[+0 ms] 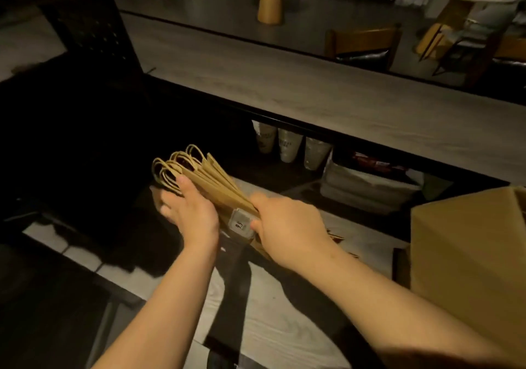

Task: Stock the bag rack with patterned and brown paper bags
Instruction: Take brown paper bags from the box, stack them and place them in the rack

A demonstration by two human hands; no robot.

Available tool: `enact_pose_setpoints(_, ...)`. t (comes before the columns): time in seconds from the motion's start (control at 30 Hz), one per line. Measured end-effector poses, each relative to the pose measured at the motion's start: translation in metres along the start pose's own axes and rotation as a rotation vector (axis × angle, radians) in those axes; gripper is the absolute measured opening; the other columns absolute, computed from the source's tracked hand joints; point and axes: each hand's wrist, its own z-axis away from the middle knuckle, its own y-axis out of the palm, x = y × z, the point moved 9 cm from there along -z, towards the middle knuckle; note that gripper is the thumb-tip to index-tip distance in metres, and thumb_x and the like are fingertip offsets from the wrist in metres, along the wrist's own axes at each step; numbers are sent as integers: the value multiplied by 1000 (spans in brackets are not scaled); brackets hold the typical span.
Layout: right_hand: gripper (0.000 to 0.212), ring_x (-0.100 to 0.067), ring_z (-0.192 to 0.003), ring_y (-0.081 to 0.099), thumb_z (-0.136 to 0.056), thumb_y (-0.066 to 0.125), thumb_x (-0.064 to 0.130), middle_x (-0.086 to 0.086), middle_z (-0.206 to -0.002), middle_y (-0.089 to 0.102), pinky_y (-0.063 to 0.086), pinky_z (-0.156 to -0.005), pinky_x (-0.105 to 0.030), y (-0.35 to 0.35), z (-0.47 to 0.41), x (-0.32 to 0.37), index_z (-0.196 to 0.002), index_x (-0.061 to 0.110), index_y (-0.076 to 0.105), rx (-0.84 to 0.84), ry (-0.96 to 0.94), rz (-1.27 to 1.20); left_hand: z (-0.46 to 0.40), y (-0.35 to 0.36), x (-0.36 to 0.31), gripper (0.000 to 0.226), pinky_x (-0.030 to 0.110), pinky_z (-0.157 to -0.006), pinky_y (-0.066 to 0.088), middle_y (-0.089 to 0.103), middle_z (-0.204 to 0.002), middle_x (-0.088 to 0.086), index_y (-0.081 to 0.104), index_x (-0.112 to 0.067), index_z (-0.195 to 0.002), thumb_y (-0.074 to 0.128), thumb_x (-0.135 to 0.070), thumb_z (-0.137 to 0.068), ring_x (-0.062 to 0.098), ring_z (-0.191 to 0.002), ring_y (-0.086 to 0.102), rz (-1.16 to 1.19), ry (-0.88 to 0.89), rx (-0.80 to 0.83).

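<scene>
A stack of flat brown paper bags [216,182] with twisted paper handles fans out above the lower work surface, handles pointing up and left. My right hand [287,226] grips the stack's lower end, next to a small white tag [241,223] with a number on it. My left hand [189,208] lies against the left side of the stack near the handles, fingers spread around it. The area left of the bags is very dark, and I cannot make out a bag rack there.
A large cardboard box [469,257] stands at the right on the pale work surface [270,326]. Under the long counter top [313,95] stand stacked paper cups [289,146] and a white bin [367,189]. Chairs and round tables stand beyond the counter.
</scene>
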Motion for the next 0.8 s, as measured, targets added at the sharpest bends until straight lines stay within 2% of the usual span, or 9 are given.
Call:
enact_pose_setpoints(0.1, 16, -23, -80, 58, -107, 54, 29, 1, -94, 57, 41, -57, -36, 52, -16, -2, -122, 29, 49, 36, 56, 38, -25, -2, -18, 69, 50, -124, 13, 8, -172, 6, 6, -28, -165, 27, -56, -105, 32, -157, 12, -297, 454, 159)
enact_pose_setpoints(0.17, 28, -28, -94, 64, -103, 59, 24, -2, -106, 64, 48, -70, -40, 83, -25, -3, -130, 30, 50, 58, 72, 52, -26, 19, -18, 78, 47, -127, -3, 20, -170, -1, 26, -24, -162, 37, -66, -97, 24, -160, 2, -603, 892, 447)
enact_pose_setpoints(0.23, 33, -30, -105, 64, -101, 60, 23, -3, -115, 68, 50, -85, -46, 107, -33, -3, -132, 31, 53, 104, 94, 51, -35, 41, 19, 80, 45, -127, 0, 48, -153, -10, 49, -29, -150, 54, -76, -86, 22, -155, 24, -927, 1061, 851)
enact_pose_setpoints(0.3, 29, -30, -109, 61, -101, 59, 24, -3, -118, 68, 45, -92, -48, 124, -35, -2, -129, 30, 53, 148, 72, 72, -46, 46, 56, 72, 31, -110, 27, 68, -125, -7, 66, -29, -134, 74, -66, -73, 23, -124, 56, -1083, 1069, 1126)
enact_pose_setpoints(0.4, 26, -25, -111, 58, -102, 57, 37, 1, -123, 66, 43, -96, -46, 128, -38, -5, -127, 30, 53, 134, 62, 27, -71, 47, 69, 49, 37, -85, 39, 70, -93, -3, 75, -24, -108, 71, -52, -67, 21, -86, 61, -931, 1093, 1100)
enact_pose_setpoints(0.5, 41, -15, -112, 52, -97, 51, 65, 12, -121, 65, 35, -107, -43, 121, -29, -25, -126, 37, 56, 138, 143, -78, -85, 45, 74, 43, 33, -85, 39, 64, -95, -9, 66, -33, -109, 63, -66, -81, 12, -89, 59, -731, 1076, 1143)
enact_pose_setpoints(0.57, 57, -12, -113, 50, -93, 36, 80, 17, -116, 64, 31, -109, -43, 121, -11, -56, -122, 38, 61, 111, 288, -123, -89, 37, 73, 48, 28, -92, 44, 58, -112, -15, 59, -38, -125, 72, -56, -82, 5, -103, 57, -670, 1011, 1159)
enact_pose_setpoints(0.7, 56, -19, -107, 58, -90, 22, 75, 15, -97, 58, 42, -98, -41, 110, 34, -107, -92, 36, 62, -291, 655, -328, -97, 26, 74, 62, 22, -91, 54, 50, -118, -20, 60, -33, -126, 85, -44, -71, 0, -109, 56, -658, 921, 1111)
enact_pose_setpoints(0.8, 56, -23, -118, 53, -95, 19, 68, 9, -104, 62, 29, -115, -52, 107, 50, -119, -95, 33, 64, -514, 922, -374, -92, 26, 71, 53, 31, -86, 57, 55, -112, -14, 64, -29, -117, 79, -50, -70, 5, -104, 59, -594, 964, 1096)
